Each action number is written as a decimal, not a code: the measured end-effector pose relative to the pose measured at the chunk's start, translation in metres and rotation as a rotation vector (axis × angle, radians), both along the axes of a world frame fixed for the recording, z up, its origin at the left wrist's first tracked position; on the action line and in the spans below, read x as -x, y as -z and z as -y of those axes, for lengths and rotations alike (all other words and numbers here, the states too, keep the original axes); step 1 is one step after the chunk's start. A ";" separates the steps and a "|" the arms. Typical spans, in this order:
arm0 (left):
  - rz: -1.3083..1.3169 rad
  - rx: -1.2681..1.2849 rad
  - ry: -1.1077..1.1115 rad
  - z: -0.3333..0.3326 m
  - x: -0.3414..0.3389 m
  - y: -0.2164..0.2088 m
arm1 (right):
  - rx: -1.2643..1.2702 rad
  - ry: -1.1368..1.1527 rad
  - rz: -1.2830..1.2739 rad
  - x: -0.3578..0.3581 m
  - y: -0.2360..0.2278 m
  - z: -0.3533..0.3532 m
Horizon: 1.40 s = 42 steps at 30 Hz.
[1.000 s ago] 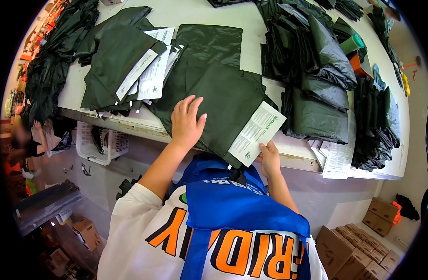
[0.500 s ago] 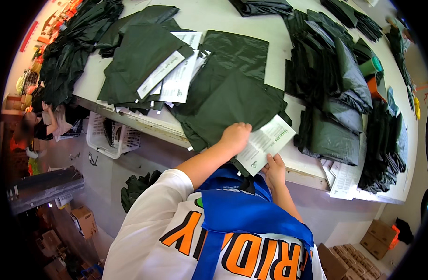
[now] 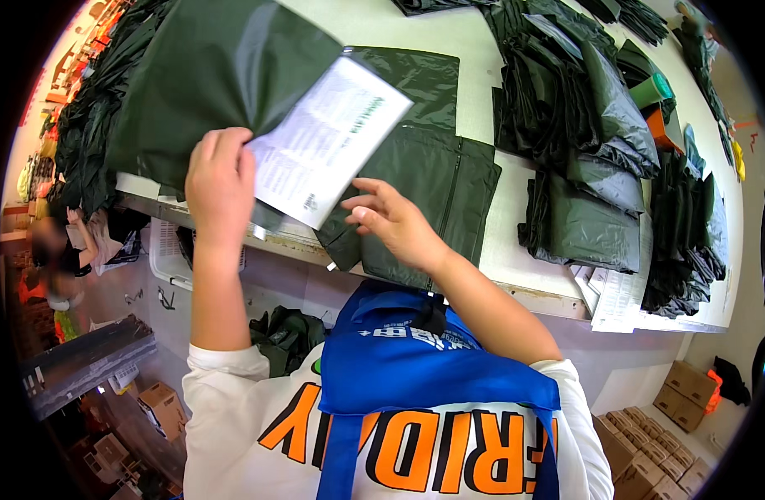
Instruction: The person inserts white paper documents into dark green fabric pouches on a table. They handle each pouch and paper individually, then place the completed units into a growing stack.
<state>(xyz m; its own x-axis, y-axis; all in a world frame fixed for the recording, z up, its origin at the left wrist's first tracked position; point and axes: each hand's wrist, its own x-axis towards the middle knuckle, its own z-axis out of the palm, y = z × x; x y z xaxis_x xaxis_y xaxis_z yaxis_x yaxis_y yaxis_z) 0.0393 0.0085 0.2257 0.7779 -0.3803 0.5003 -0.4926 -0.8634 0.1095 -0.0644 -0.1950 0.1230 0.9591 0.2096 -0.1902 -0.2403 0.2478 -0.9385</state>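
Note:
My left hand (image 3: 220,175) is closed on the lower edge of a dark green folded fabric piece (image 3: 220,67), raised above the left part of the table. A white printed sheet (image 3: 332,137) lies against that piece, its near end beside my left fingers. Just right of the sheet's lower corner, my right hand (image 3: 395,223) holds nothing, its fingers loosely bent and apart. Below it lies another dark green fabric piece (image 3: 461,183) with a dark zip line down it. A glossy dark green piece (image 3: 424,79) lies behind.
Stacks of folded dark fabric in film (image 3: 595,221) fill the table's right side, with white sheets (image 3: 616,300) under them. A green roll (image 3: 652,90) stands among them. Dark fabric heaps (image 3: 90,125) lie far left. A white basket (image 3: 170,254) is below the table edge. Another person (image 3: 78,242) is far left.
My left hand has carried the green piece and white sheet up and left. My right hand has let go of the sheet and moved left and up, uncovering the zipped fabric.

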 end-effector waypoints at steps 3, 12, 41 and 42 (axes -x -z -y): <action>-0.014 0.017 0.038 -0.001 -0.008 0.036 | 0.417 0.256 0.004 0.024 0.033 0.028; -0.890 -0.247 0.656 0.117 0.138 0.164 | 0.825 1.445 -0.145 0.218 0.079 0.198; -0.810 1.334 -0.049 0.051 0.095 0.140 | 0.123 0.698 -0.364 0.082 0.062 0.092; -0.770 1.372 0.008 0.047 0.086 0.124 | 0.032 0.689 -0.361 0.083 0.064 0.092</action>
